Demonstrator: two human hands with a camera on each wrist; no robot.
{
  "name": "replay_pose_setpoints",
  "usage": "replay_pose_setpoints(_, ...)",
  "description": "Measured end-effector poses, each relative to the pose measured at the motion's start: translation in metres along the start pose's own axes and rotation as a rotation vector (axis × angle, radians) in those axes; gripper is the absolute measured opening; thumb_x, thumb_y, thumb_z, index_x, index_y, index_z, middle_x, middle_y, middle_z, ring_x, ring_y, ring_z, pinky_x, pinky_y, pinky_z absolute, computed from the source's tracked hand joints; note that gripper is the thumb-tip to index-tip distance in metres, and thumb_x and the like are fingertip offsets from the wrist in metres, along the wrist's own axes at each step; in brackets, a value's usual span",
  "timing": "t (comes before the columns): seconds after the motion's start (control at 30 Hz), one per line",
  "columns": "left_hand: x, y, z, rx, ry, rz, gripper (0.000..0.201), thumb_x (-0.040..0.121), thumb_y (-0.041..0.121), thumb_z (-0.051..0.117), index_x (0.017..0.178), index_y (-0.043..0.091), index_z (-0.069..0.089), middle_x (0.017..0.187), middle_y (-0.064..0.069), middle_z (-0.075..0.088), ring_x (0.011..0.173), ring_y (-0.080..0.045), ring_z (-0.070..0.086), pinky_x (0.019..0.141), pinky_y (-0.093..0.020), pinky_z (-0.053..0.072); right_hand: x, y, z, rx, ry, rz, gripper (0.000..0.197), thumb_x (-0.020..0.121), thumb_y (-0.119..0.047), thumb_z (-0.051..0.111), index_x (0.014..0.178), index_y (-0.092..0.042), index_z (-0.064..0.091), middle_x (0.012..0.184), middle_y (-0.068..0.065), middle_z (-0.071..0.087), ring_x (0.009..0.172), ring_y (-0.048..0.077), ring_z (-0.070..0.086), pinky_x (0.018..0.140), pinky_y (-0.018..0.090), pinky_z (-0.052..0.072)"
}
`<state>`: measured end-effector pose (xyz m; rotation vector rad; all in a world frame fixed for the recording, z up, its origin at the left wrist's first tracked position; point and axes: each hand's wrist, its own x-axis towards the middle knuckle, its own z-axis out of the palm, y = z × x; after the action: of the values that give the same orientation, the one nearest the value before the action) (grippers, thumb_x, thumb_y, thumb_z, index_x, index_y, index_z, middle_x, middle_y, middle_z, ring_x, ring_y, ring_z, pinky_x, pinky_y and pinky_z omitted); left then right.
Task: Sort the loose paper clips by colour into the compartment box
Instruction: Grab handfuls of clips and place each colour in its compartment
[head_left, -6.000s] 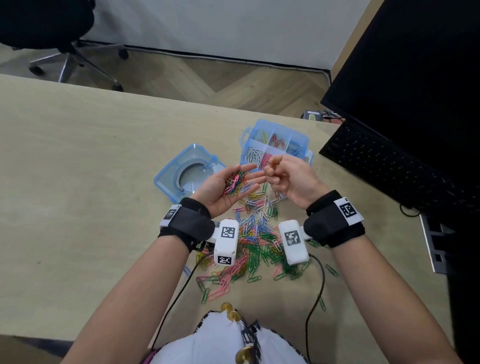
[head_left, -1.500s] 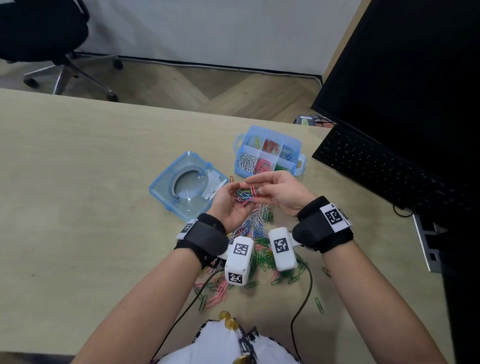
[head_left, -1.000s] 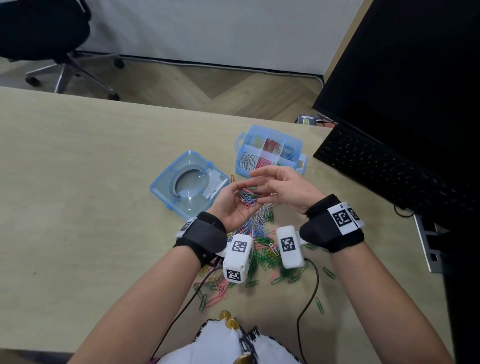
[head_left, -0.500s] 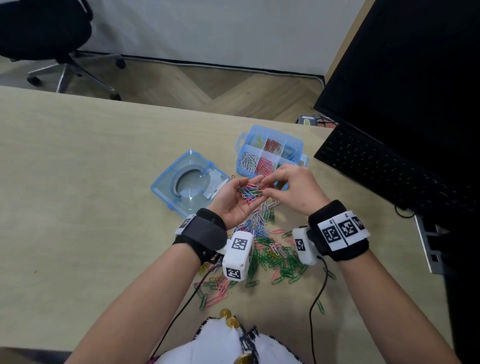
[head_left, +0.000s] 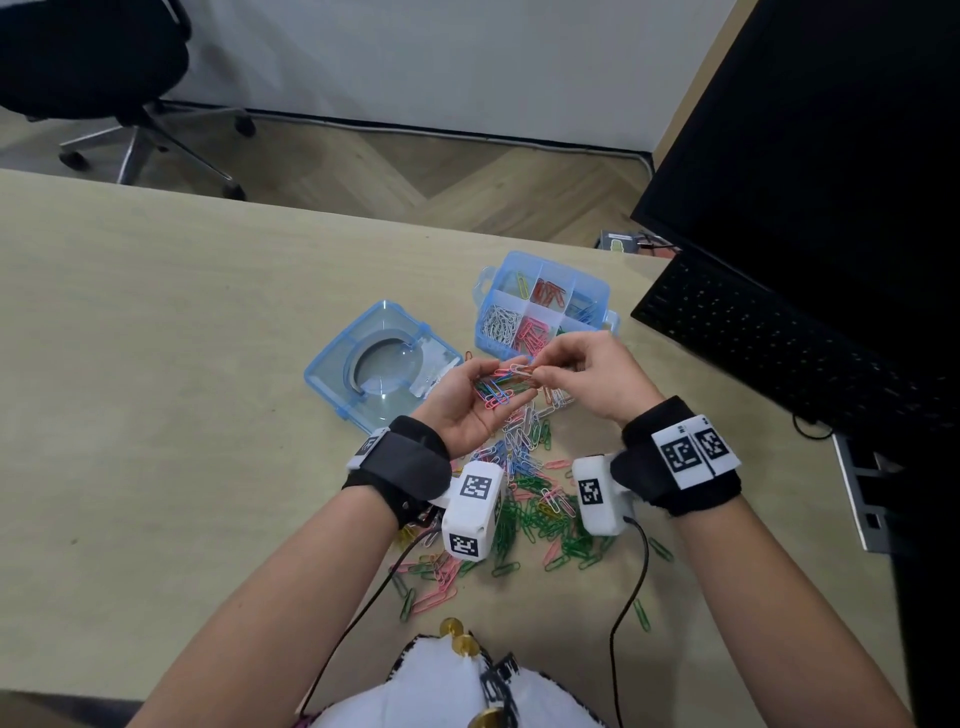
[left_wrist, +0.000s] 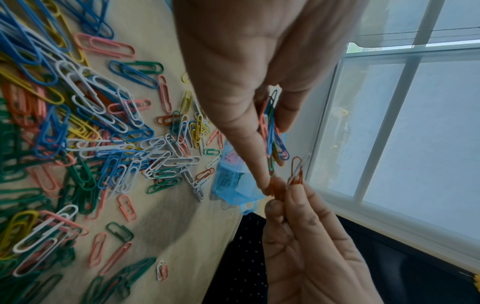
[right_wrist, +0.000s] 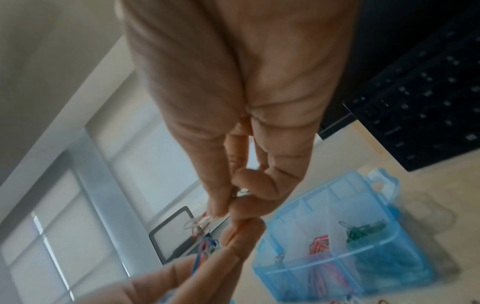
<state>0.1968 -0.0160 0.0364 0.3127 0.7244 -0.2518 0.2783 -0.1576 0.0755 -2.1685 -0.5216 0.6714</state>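
My left hand (head_left: 470, 402) cupped a mixed handful of paper clips (head_left: 496, 387) as a tray, fingers loosely curled round them. My right hand (head_left: 592, 382) pinched orange and white clips (left_wrist: 297, 172), near the compartment box (head_left: 540, 306) for dropping.

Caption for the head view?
Right hand pinches clips from the left hand, near the box.

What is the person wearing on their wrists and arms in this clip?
Both forearms are bare, with no sleeves. The left wrist carries a black fabric strap with a small white tag, the right wrist a black band with two white square-code markers. A white boxy camera module printed with black square codes hangs from each strap, and a thin black cable trails from each toward the body.
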Motion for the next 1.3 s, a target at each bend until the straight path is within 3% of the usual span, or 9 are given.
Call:
replay_pose_setpoints(0.1,-0.001,0.001,-0.001,0.017,0.013,0.004,0.034,0.100,0.013,0.035,0.104,-0.006,0.062,0.096,-0.026,0.067,0.077,-0.033,0.072,0.071,-0.038,0.059,-0.003,-0.002,-0.003,0.156,-0.016,-0.006,0.015,0.084,0.003,0.066,0.084,-0.011,0.071,0.077,0.017,0.069,0.061,0.009,0.059,0.064,0.020,0.050)
replay_pose_setpoints(0.23,0.000,0.000,0.002,0.048,0.010,0.013,0.037,0.099,0.014,0.037,0.122,-0.011,0.053,0.102,-0.027,0.065,0.080,-0.031,0.071,0.075,-0.037,0.058,-0.004,-0.003,-0.003,0.192,0.002,-0.028,0.027,0.084,0.002,0.066,0.080,-0.024,0.075,0.075,0.009,0.072,0.064,0.008,0.060,0.060,0.016,0.048)
replay_pose_setpoints(0.33,0.001,0.000,0.004,0.049,0.014,0.019,0.034,0.099,0.014,0.037,0.115,-0.010,0.055,0.095,-0.026,0.067,0.077,-0.031,0.072,0.074,-0.038,0.058,-0.004,-0.003,-0.004,0.168,-0.012,-0.012,0.021,0.084,-0.001,0.067,0.083,-0.020,0.076,0.077,0.008,0.074,0.068,0.008,0.064,0.068,0.023,0.052)
replay_pose_setpoints(0.4,0.000,0.000,0.004,0.040,0.002,0.020,0.035,0.100,0.014,0.035,0.108,-0.008,0.060,0.093,-0.025,0.069,0.078,-0.030,0.072,0.074,-0.037,0.058,-0.002,-0.004,-0.005,0.203,-0.019,0.018,0.017,0.085,0.001,0.065,0.082,-0.014,0.072,0.071,0.005,0.070,0.058,0.002,0.060,0.059,0.016,0.050)
replay_pose_setpoints(0.47,-0.002,0.001,0.003,0.020,-0.008,0.021,0.035,0.100,0.014,0.034,0.102,-0.007,0.063,0.093,-0.023,0.070,0.079,-0.029,0.072,0.075,-0.037,0.057,0.000,-0.003,-0.007,0.381,-0.035,0.099,0.013,0.089,0.002,0.059,0.084,-0.008,0.066,0.067,0.004,0.069,0.053,0.002,0.059,0.052,0.013,0.046)
replay_pose_setpoints(0.6,-0.004,0.004,-0.003,0.008,0.019,0.043,0.035,0.099,0.012,0.034,0.098,-0.006,0.064,0.093,-0.021,0.071,0.079,-0.028,0.072,0.076,-0.035,0.057,0.009,0.004,-0.009,0.792,-0.023,0.282,0.011,0.095,0.000,0.050,0.089,-0.002,0.058,0.070,0.007,0.071,0.058,0.011,0.065,0.054,0.016,0.050)
replay_pose_setpoints(0.77,-0.003,0.008,-0.014,-0.010,0.081,0.062,0.036,0.099,0.013,0.034,0.097,-0.007,0.064,0.095,-0.021,0.071,0.081,-0.029,0.072,0.084,-0.038,0.054,0.033,0.025,-0.012,0.630,0.170,0.350,0.014,0.091,0.001,0.057,0.080,-0.004,0.063,0.058,0.001,0.065,0.050,0.008,0.055,0.046,0.012,0.043)
replay_pose_setpoints(0.93,-0.004,0.010,-0.015,-0.013,0.097,0.072,0.037,0.100,0.011,0.033,0.093,-0.007,0.064,0.089,-0.021,0.071,0.076,-0.028,0.073,0.101,-0.039,0.045,0.048,0.030,-0.019,0.621,0.173,0.420,0.008,0.087,0.002,0.062,0.080,0.001,0.065,0.052,0.000,0.063,0.041,0.003,0.052,0.045,0.012,0.040)
replay_pose_setpoints(1.3,-0.006,0.009,-0.009,-0.008,0.098,0.071,0.035,0.101,0.012,0.033,0.097,-0.006,0.062,0.088,-0.020,0.072,0.076,-0.027,0.072,0.090,-0.040,0.048,0.099,0.019,-0.026,0.590,0.304,0.394,0.018,0.090,0.002,0.057,0.072,0.001,0.061,0.047,0.000,0.061,0.045,0.008,0.053,0.042,0.013,0.041)
